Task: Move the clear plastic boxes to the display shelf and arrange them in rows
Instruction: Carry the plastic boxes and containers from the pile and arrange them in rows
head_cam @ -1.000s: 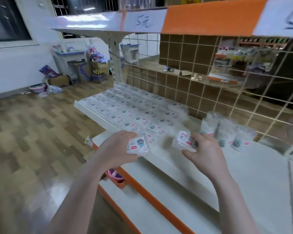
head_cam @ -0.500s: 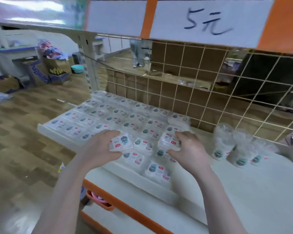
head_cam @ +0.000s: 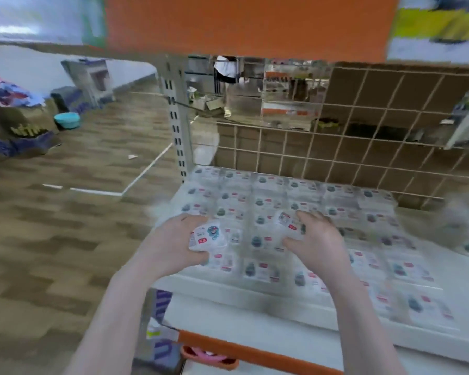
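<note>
Head view: left hand (head_cam: 171, 244) grips one clear plastic box (head_cam: 207, 237), fingers curled over its far edge and thumb under its near edge, held just above the left end of the display shelf (head_cam: 244, 295). Right hand (head_cam: 316, 243) pinches a second clear box (head_cam: 289, 226) at the fingertips, over the middle of the rows of boxes (head_cam: 336, 239) already laid flat on the shelf. Wire grid panel (head_cam: 336, 147) stands behind the rows; image is motion-blurred
</note>
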A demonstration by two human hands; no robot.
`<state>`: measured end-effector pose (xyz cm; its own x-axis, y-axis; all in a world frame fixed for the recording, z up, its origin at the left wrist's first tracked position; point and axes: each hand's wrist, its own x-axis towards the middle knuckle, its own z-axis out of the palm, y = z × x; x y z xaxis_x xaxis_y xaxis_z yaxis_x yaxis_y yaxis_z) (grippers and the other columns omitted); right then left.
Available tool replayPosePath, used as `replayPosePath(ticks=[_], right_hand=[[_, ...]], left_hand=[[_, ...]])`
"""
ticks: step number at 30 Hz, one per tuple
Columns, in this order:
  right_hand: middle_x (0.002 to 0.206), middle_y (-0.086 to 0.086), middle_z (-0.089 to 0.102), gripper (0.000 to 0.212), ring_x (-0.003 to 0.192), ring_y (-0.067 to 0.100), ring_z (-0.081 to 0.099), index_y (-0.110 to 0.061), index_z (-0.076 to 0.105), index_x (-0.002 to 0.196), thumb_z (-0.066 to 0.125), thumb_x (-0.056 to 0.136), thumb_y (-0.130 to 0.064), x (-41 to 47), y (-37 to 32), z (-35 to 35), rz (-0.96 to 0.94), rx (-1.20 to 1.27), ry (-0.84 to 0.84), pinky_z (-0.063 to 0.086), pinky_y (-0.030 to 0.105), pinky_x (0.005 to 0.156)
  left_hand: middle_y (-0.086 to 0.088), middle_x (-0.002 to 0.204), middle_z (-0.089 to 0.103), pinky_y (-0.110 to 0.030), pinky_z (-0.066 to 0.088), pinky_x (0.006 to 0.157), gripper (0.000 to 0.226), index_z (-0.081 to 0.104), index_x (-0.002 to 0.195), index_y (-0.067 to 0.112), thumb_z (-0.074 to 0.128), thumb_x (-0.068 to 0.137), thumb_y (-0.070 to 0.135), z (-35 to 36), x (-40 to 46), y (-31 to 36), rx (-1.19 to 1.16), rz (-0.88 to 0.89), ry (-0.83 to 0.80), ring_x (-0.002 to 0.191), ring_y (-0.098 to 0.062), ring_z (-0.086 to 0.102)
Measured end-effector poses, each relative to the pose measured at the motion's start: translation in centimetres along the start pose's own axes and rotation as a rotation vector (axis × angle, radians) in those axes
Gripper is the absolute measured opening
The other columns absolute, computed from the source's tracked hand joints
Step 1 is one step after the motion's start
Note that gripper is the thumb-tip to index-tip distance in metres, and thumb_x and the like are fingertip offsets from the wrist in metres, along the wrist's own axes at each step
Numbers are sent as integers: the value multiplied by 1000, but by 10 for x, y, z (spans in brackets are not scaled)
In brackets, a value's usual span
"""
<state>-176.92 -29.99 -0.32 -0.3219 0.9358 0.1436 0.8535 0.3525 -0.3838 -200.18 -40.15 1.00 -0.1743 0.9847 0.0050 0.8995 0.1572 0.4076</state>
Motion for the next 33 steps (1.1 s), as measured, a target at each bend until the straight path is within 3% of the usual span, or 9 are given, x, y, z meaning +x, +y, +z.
replayPosePath(ticks=[8,16,24,28,33], right_hand=[[126,5,51,50,117,22,43,-13,49,128,60,83,-33,27,-76,29,26,-64,-45,43,31,87],[137,3,43,56,126,22,36,-17,41,137,58,87,-35,54,-100,46,-5,-49,-137,42,34,93],[135,2,47,52,125,22,39,-19,45,133,56,86,-38,72,-127,61,0,-80,-88,41,33,91],[132,4,50,55,122,25,42,-18,46,130,54,86,-50,75,-136,81,82,-158,-57,41,34,94],[137,5,42,71,125,23,41,-15,37,137,47,85,-63,70,-139,88,59,-227,-102,42,33,92]], left_hand=[[6,134,46,-23,38,86,69,40,140,25,70,78,33,-31,11,-67,-34,-15,-2,117,-14,48],[9,135,43,-22,39,85,68,39,140,27,69,79,32,-35,15,-88,-65,-59,39,116,-11,49],[9,128,47,-24,44,83,67,39,140,25,68,80,33,-50,27,-113,-60,-42,42,108,-11,50],[8,126,48,-22,40,77,68,40,139,25,69,78,38,-63,41,-129,-48,-33,62,102,-10,50],[7,127,50,-22,37,78,68,44,137,26,69,76,40,-61,54,-147,-33,-16,35,109,-14,52]])
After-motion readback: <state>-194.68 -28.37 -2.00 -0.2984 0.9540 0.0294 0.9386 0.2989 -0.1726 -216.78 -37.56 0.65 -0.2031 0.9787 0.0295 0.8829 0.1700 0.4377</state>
